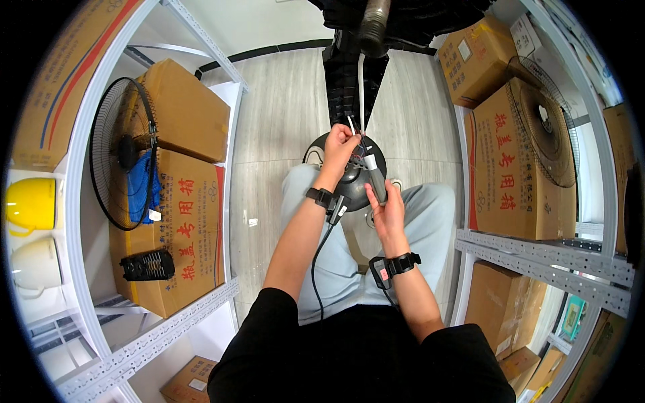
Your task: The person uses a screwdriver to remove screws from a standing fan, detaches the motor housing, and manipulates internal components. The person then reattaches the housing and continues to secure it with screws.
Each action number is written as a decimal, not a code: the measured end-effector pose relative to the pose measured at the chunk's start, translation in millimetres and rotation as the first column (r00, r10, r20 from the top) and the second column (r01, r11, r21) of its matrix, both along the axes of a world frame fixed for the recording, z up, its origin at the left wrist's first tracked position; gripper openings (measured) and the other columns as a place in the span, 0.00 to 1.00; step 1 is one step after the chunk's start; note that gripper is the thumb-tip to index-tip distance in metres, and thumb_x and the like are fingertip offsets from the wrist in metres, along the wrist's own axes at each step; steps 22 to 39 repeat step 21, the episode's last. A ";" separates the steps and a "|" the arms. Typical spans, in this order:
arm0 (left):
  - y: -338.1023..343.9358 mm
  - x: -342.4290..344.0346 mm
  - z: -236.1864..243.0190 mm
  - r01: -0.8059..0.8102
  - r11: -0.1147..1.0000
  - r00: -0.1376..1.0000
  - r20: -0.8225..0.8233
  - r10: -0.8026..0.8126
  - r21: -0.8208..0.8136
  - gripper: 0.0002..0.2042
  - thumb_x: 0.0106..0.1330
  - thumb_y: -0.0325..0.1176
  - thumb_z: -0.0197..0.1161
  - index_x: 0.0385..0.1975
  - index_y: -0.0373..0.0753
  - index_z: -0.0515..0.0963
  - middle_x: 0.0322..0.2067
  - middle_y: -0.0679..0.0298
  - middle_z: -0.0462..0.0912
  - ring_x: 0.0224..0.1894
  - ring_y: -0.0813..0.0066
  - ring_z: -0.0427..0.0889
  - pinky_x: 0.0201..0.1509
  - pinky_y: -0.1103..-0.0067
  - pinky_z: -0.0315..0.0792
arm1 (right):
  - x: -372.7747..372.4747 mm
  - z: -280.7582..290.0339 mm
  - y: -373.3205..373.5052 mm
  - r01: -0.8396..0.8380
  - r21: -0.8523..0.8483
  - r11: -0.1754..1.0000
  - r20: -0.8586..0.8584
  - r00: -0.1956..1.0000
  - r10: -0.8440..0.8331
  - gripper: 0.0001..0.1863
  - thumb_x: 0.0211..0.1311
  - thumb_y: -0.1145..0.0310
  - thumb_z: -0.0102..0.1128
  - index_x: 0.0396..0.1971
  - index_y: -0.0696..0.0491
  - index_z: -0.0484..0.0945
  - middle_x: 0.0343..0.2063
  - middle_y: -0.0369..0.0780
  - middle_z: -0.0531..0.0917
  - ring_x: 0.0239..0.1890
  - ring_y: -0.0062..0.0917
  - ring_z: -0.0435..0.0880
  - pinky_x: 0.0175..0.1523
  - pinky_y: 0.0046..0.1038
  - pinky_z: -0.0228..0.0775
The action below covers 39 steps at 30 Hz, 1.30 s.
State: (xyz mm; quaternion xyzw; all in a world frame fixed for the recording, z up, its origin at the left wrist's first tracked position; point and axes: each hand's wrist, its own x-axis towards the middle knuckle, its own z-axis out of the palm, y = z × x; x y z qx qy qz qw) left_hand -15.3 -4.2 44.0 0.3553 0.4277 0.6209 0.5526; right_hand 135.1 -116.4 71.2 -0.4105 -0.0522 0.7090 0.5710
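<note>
My left hand [341, 147] is closed in a pinch on thin wires [357, 145] above a round black base [339, 190] between my knees. One slim white piece sticks up past its fingertips. Just to the right, my right hand [388, 213], palm turned up, holds a grey cylindrical tool [377, 185] with a whitish upper end between thumb and fingers. Its tip lies close to the wires, and whether it touches them I cannot tell. A thin white rod [361, 94] runs upward from the wires. The hands partly cover the base and wires.
White metal shelving flanks me. The left shelf [151, 330] bears cartons [164, 262], a black fan grille [94, 154] and a small black basket-like piece [148, 265]. Opposite, another fan grille [568, 148] leans on a carton [497, 161]. A threaded metal rod [374, 30] juts in overhead.
</note>
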 end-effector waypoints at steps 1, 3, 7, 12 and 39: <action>-0.1 1.0 0.6 -0.005 1.000 1.000 0.004 0.005 0.002 0.09 0.64 0.19 0.61 0.35 0.38 0.67 0.34 0.62 0.82 0.41 0.76 0.83 0.43 0.81 0.74 | -0.3 -1.8 -0.9 0.002 -0.003 1.000 -0.004 1.000 -0.002 0.10 0.74 0.66 0.52 0.41 0.59 0.73 0.43 0.43 0.82 0.48 0.38 0.84 0.53 0.32 0.83; 0.0 1.2 -0.1 -0.013 1.000 1.000 0.014 0.013 0.010 0.09 0.64 0.19 0.62 0.35 0.37 0.67 0.33 0.63 0.81 0.40 0.78 0.83 0.40 0.83 0.74 | -2.2 -1.4 -1.5 0.008 -0.009 1.000 -0.016 1.000 -0.008 0.11 0.74 0.65 0.52 0.42 0.59 0.73 0.42 0.43 0.81 0.46 0.37 0.85 0.51 0.31 0.83; 0.3 2.1 2.1 -0.028 0.999 0.999 -0.034 0.029 0.020 0.09 0.64 0.20 0.62 0.35 0.37 0.67 0.31 0.66 0.79 0.35 0.82 0.80 0.37 0.84 0.72 | -4.1 5.1 -0.2 0.019 -0.036 0.999 -0.014 1.000 -0.019 0.12 0.75 0.62 0.51 0.42 0.58 0.72 0.38 0.42 0.80 0.40 0.35 0.86 0.44 0.27 0.84; 0.2 2.2 -2.8 -0.081 0.997 0.995 -0.058 0.082 0.020 0.10 0.64 0.21 0.64 0.35 0.38 0.67 0.29 0.69 0.77 0.29 0.86 0.75 0.33 0.86 0.68 | 2.0 -0.3 0.5 -0.069 -0.037 0.997 -0.001 0.998 0.070 0.13 0.75 0.60 0.51 0.42 0.57 0.72 0.34 0.40 0.81 0.33 0.33 0.87 0.33 0.22 0.81; -1.9 -3.6 -2.2 -0.007 0.999 0.998 -0.068 0.004 -0.036 0.08 0.66 0.21 0.61 0.36 0.39 0.68 0.38 0.59 0.83 0.41 0.77 0.83 0.45 0.82 0.74 | 1.8 -13.4 -1.2 -0.105 -0.078 0.991 -0.049 0.994 0.101 0.19 0.75 0.59 0.51 0.52 0.60 0.74 0.39 0.41 0.84 0.33 0.33 0.88 0.28 0.16 0.80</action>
